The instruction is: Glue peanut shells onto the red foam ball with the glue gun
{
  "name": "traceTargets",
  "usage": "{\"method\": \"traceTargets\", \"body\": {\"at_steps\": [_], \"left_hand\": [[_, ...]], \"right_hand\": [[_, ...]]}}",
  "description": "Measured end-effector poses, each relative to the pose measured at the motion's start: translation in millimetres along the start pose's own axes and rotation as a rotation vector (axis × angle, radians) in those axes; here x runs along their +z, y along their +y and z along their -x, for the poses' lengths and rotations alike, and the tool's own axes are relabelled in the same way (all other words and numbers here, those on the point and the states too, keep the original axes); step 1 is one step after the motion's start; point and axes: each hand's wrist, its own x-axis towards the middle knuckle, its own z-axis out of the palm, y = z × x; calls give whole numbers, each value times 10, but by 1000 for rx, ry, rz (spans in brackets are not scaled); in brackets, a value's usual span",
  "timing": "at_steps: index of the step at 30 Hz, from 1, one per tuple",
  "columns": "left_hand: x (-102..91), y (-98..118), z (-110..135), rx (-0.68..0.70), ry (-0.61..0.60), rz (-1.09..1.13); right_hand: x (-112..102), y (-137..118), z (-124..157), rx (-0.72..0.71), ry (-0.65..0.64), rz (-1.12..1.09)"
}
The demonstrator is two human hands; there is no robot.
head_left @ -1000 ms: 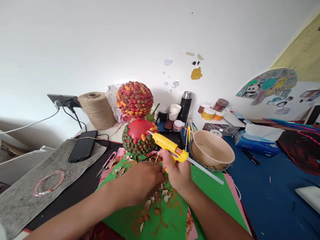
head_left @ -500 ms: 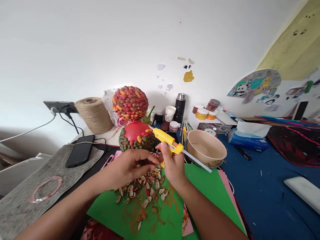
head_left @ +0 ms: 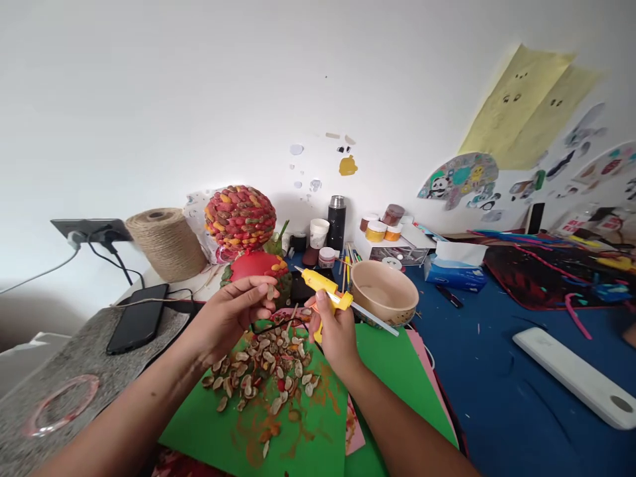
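Note:
My left hand is raised over a pile of peanut shells, pinching a single peanut shell between thumb and fingers. Wrapped round the handle of a yellow hot glue gun is my right hand. The gun's nozzle points up and left, and a clear glue stick sticks out of its back. Just behind my left hand stands a red ball, partly covered with green and orange shells. A second ball, covered in red, orange and brown shells, sits on top of it.
Green paper lies under the pile. A beige bowl stands right of the glue gun, with a tissue pack beyond. Twine and a phone are at left. Paint jars and a black flask line the wall.
My left hand has lifted from the shell pile with a peanut shell in its fingers, moving up toward the red ball. The glue gun stays in my right hand. The view has turned right.

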Motion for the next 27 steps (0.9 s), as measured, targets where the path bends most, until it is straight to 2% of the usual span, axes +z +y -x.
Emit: {"method": "traceTargets", "body": {"at_steps": [5, 9, 15, 21, 25, 27], "left_hand": [[-75, 129, -2, 4, 27, 79], [-93, 146, -39, 3, 99, 105], [-90, 165, -44, 89, 168, 115], [-61, 190, -61, 229, 183, 30], [2, 185, -42, 243, 225, -23], [39, 181, 0, 234, 202, -77]], "right_hand": [[109, -84, -29, 5, -88, -17], [167, -185, -146, 8, -126, -26], [273, -198, -271, -1, -190, -85], [144, -123, -115, -34, -282, -4], [59, -139, -115, -14, -311, 11], [53, -159, -152, 13, -327, -25]]}}
